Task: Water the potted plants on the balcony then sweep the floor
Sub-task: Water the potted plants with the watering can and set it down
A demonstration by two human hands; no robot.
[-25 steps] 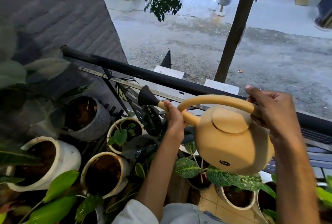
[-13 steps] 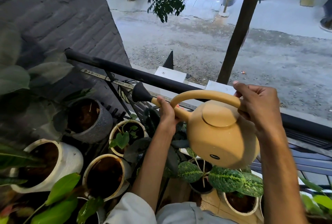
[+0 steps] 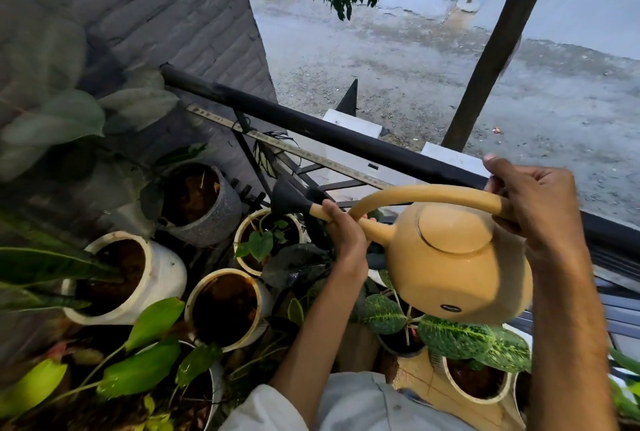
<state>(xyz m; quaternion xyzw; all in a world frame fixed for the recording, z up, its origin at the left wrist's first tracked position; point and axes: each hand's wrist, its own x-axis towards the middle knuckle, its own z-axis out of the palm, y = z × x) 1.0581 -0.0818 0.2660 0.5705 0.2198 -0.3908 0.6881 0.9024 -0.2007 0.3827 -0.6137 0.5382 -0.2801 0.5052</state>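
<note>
I hold a round tan watering can (image 3: 460, 268) in the air above the potted plants. My right hand (image 3: 533, 202) grips the back end of its arched handle. My left hand (image 3: 344, 233) grips the spout just behind the black rose head (image 3: 287, 202). That head points left and hangs over a small cream pot (image 3: 268, 240) with a heart-shaped green leaf. No water stream is visible. A spotted-leaf plant (image 3: 457, 333) sits under the can's body.
A grey speckled pot (image 3: 204, 204), a white pot (image 3: 138, 275) and a cream pot of bare soil (image 3: 228, 307) stand left of the can. The black railing (image 3: 346, 140) runs diagonally behind them, a brick wall (image 3: 138, 15) at the left, the street below.
The can and both hands have shifted left and slightly down, carrying the rose head from beside the railing to over the small cream pot. My view has turned a little to the left.
</note>
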